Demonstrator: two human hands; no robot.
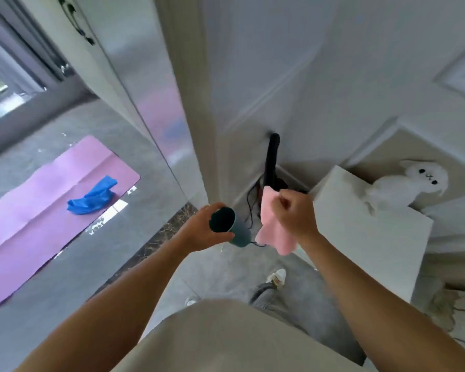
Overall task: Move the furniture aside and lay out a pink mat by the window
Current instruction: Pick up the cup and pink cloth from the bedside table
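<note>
Pink mat (46,210) flat on grey floor at far left, near the window (8,76), already unrolled. Probably light, soft foam, flexible rather than stiff; fold creases across it (likely springs back a little). Best gripped at a short end or corner, pinching the edge to drag or straighten. Pale pink-lilac, long rectangle, rounded corner, crumpled blue cloth (91,200) lying on top of it.

Left hand (199,229) wrapped around a dark teal cup (228,226), fingers curled on its side, cup tilted mouth toward camera. Right hand (295,213) closed in a fist, clutching a pink towel (274,232) that hangs down. Both hands well apart from mat, near white door (306,89). White box (360,237) at right with plush toy (411,186) behind.
</note>
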